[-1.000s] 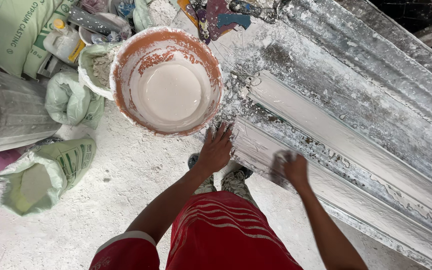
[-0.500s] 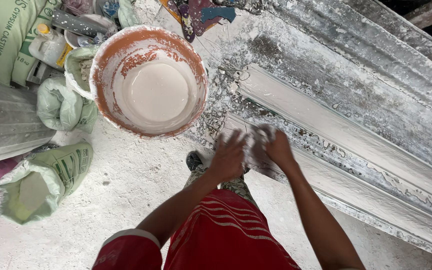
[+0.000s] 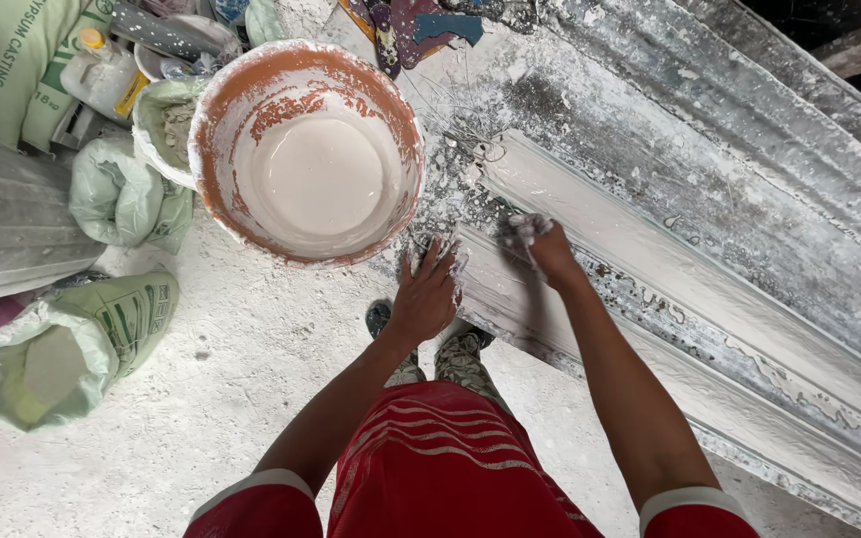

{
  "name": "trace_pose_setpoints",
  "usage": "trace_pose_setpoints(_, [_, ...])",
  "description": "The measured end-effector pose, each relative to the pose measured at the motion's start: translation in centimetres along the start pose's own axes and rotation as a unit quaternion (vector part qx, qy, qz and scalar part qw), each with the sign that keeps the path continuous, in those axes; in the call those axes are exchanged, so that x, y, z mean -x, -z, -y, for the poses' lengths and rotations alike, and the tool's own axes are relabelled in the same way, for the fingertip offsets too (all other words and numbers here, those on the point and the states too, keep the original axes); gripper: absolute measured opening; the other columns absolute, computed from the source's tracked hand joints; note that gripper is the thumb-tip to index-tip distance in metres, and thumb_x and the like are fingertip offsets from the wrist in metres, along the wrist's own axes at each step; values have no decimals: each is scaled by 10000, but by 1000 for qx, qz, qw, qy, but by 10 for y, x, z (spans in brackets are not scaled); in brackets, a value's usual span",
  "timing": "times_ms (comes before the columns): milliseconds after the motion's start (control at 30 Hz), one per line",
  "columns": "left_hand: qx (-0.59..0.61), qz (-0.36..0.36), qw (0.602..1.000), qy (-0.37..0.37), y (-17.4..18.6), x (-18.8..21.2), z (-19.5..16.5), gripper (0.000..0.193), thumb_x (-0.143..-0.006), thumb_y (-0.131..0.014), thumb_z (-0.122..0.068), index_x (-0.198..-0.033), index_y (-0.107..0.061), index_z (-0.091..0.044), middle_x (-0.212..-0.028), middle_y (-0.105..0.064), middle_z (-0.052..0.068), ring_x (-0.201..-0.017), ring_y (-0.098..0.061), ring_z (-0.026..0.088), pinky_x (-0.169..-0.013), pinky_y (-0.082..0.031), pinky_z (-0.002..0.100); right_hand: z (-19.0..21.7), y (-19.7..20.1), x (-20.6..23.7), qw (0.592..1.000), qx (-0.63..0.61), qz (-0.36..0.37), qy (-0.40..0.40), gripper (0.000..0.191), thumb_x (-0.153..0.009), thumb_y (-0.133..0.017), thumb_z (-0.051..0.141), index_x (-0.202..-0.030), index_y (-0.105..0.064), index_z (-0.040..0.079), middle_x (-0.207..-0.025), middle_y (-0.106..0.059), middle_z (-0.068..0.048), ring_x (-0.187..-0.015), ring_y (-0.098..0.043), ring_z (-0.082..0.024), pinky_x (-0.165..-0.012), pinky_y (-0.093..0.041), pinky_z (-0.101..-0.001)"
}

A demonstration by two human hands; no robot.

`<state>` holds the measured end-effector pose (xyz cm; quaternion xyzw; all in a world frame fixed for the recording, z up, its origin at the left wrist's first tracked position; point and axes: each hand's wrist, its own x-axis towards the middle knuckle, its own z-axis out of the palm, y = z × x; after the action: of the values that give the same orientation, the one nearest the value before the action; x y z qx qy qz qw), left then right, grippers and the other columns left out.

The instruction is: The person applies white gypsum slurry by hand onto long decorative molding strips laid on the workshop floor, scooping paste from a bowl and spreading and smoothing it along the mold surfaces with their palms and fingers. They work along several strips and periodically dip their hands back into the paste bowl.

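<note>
Hands on white plaster mould (image 3: 650, 259) | left hand (image 3: 426, 294) flat, fingers spread, at mould's end beside bucket (image 3: 306, 149) | right hand (image 3: 545, 249) fingers clutching plaster lump (image 3: 522, 227)

Left hand (image 3: 429, 291) lies flat, fingers spread, on the near end of the long white plaster moulding (image 3: 650, 269), just beside the rim of the orange bucket (image 3: 213, 189). Right hand (image 3: 547, 249) is closed around a clump of wet white plaster (image 3: 522, 227), pressed to the moulding's top face. The bucket holds smooth pale slurry. 2 open green sacks (image 3: 72, 349) lie at near left on the dusty floor (image 3: 241, 399).
</note>
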<state>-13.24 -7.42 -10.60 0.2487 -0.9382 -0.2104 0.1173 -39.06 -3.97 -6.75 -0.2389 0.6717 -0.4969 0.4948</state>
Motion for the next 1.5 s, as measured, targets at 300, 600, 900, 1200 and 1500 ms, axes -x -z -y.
trace_pose_setpoints(300, [-21, 28, 999, -1, 5, -5, 3, 348, -793, -718, -291, -999, -717, -11, -1547, -440, 175, -1523, -213, 371, -1102, -229, 770, 56, 63, -25, 916, 385, -110, 5, 235, -976, -609, 49, -1198, -680, 76, -1020, -716, -111, -786, -674, -156, -688, -585, -321])
trace_pose_setpoints(600, [-45, 13, 999, -4, 2, 4, 11, 234, -826, -680, -230, -972, -724, -52, -1535, -485, 135, -1547, -242, 351, -1130, -211, 773, 27, 125, 12, 725, 624, -290, 34, 266, -1017, -704, 294, -1163, -728, 73, -1185, -626, -251, -1177, -529, -430, -974, -437, -565])
trace_pose_setpoints(900, [-22, -20, 1000, -4, -15, 2, -12, 280, -857, -657, -258, -924, -719, 7, -1561, -463, 245, -1498, -256, 391, -1104, -202, 778, -49, -7, 76, 822, 556, -24, 121, 527, -798, -701, 89, -1312, -665, 198, -1415, -576, -68, -1364, -449, -337, -1195, -302, -560])
trace_pose_setpoints(1200, [-54, -3, 997, -61, 4, -2, 10, 153, -827, -660, -193, -874, -726, -64, -1547, -525, 157, -1535, -307, 319, -1105, -251, 768, -101, -52, 81, 756, 637, -116, 101, 707, -800, -578, 148, -1489, -480, 22, -1571, -383, -254, -1463, -330, -445, -1088, -200, -755])
trace_pose_setpoints(1500, [-74, 36, 994, -72, 10, -6, 33, 237, -856, -689, -292, -913, -728, -65, -1467, -549, 119, -1537, -267, 309, -1124, -239, 765, -119, 32, 134, 596, 798, -71, -56, 434, -931, -486, 413, -1251, -570, 132, -1688, -322, -214, -1581, -287, -388, -1166, -211, -637])
